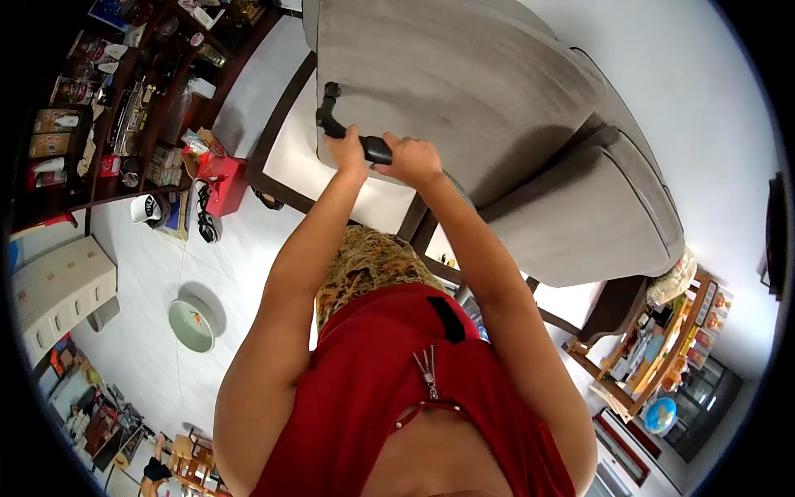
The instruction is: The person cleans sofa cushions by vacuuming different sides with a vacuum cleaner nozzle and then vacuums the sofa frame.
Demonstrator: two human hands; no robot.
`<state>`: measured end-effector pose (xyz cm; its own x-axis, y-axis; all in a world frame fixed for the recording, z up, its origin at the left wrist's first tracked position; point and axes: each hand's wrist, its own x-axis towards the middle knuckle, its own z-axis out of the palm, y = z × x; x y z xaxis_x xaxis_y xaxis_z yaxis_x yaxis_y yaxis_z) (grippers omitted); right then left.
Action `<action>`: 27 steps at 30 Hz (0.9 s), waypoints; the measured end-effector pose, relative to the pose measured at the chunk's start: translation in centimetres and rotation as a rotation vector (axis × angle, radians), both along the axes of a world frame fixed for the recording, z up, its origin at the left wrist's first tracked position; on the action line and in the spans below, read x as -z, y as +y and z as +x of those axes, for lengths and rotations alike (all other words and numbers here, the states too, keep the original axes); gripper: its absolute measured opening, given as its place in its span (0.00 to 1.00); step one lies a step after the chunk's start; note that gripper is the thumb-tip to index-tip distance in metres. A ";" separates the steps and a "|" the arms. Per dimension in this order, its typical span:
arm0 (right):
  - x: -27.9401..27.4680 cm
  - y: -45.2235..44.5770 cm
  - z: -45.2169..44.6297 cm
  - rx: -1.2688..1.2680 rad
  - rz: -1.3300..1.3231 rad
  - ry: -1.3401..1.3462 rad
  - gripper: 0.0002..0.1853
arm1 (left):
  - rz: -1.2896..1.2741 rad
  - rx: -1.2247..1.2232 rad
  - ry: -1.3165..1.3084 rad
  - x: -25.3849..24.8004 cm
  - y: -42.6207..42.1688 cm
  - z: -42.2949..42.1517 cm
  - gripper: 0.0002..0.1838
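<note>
A black vacuum-type handle with a bent tube and small nozzle [330,122] rests against the grey-brown sofa cushion [464,74]. My left hand [346,151] is wrapped round the handle just below the bend. Close beside it on the right, my right hand [411,159] grips the handle's rear end, where a grey ribbed hose [458,187] leads off behind my forearm. Darker and lighter streaks mark the cushion fabric around the nozzle.
Another cushion [580,215] leans at the right. Dark wooden shelves [103,141] full of items stand at the left, near a red box [225,187]. A pale green basin [191,325] sits on the floor. A person [155,475] is at the bottom left.
</note>
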<state>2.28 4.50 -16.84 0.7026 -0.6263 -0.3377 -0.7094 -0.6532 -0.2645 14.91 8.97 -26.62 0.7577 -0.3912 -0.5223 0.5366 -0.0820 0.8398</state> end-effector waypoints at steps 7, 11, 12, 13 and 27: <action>-1.9 0.0 -18.8 0.135 -0.190 -0.076 0.36 | 0.020 0.216 -0.135 -1.3 -2.2 -19.2 0.48; -4.4 1.9 -29.5 0.213 -0.269 -0.042 0.35 | 0.066 0.430 0.068 -7.5 -0.9 -29.2 0.52; -5.1 2.6 -31.5 0.242 -0.273 -0.018 0.35 | -0.005 0.432 0.117 -8.2 -0.3 -31.0 0.51; -5.6 3.3 -33.1 0.254 -0.276 -0.013 0.35 | -0.013 0.481 0.166 -8.3 0.1 -32.4 0.52; -3.6 2.1 -19.8 -0.064 -0.255 -0.130 0.32 | -0.129 0.192 0.193 -6.5 3.0 -17.6 0.33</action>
<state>-17.53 6.59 -13.24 0.7707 -0.6322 -0.0798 -0.6354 -0.7529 -0.1718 -2.65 11.96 -20.12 0.5548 -0.5906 -0.5859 0.6724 -0.0964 0.7339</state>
